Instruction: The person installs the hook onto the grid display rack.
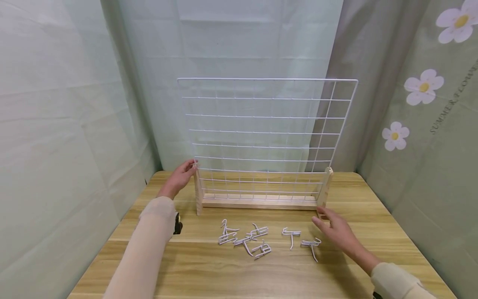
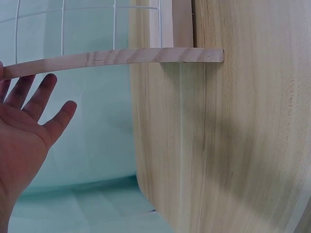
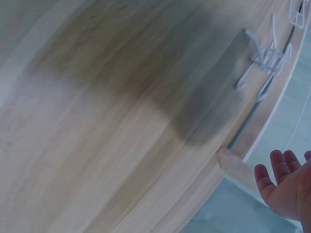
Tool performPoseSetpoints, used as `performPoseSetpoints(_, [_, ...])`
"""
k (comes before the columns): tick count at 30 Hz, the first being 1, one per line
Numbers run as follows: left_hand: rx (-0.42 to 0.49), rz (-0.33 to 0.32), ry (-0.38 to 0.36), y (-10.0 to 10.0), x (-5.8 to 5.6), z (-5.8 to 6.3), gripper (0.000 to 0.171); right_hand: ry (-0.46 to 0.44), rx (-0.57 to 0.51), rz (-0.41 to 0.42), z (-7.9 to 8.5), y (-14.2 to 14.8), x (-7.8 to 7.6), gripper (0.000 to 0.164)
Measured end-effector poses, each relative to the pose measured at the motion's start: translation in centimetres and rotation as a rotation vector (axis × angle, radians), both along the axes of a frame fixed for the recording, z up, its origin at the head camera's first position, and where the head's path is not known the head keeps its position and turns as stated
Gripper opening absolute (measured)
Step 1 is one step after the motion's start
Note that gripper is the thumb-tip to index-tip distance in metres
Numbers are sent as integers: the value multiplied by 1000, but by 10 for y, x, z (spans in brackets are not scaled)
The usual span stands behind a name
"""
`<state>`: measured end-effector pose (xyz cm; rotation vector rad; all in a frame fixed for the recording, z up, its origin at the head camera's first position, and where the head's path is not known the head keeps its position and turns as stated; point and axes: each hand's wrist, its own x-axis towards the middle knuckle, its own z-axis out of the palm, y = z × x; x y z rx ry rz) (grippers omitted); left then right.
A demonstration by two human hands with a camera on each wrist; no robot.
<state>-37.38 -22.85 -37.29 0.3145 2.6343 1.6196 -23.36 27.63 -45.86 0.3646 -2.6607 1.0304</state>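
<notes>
Over on the left, the left hand (image 1: 180, 178) is touching the top of the left post (image 1: 198, 193), though there's no telling whether its grip is pinching the wood. In the middle, the wire grid (image 1: 261, 133) is already standing in its wooden base (image 1: 259, 202); in front, white hooks (image 1: 245, 239) are lying bunched on the counter (image 1: 209, 274), none hanging on the wires. Further right, two more hooks (image 1: 291, 233) are lying loose, and beside the right post (image 1: 325, 187), low down, the right hand (image 1: 337, 234) is spreading relaxed fingers, gripping nothing. No container is showing.
</notes>
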Motion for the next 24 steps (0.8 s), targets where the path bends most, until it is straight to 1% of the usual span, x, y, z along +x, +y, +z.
performPoseSetpoints(4, [13, -5, -4, 0, -1, 0, 52, 14, -11, 35, 1, -11, 0, 47])
performPoseSetpoints(6, [16, -6, -8, 0, -1, 0, 53, 7, -18, 46, 2, -17, 0, 46])
performPoseSetpoints(11, [7, 5, -19, 0, 0, 0, 52, 2, -32, 74, -1, -29, -1, 44])
performPoseSetpoints(14, [10, 5, -17, 0, -1, -1, 52, 11, -34, 104, -1, -36, -2, 44])
performPoseSetpoints(20, [27, 0, -16, 1, 0, -1, 52, -21, -25, 169, -3, -51, -4, 43])
performPoseSetpoints(24, [27, -4, -10, 0, 0, 0, 51, -53, -24, 238, -3, -60, -4, 42])
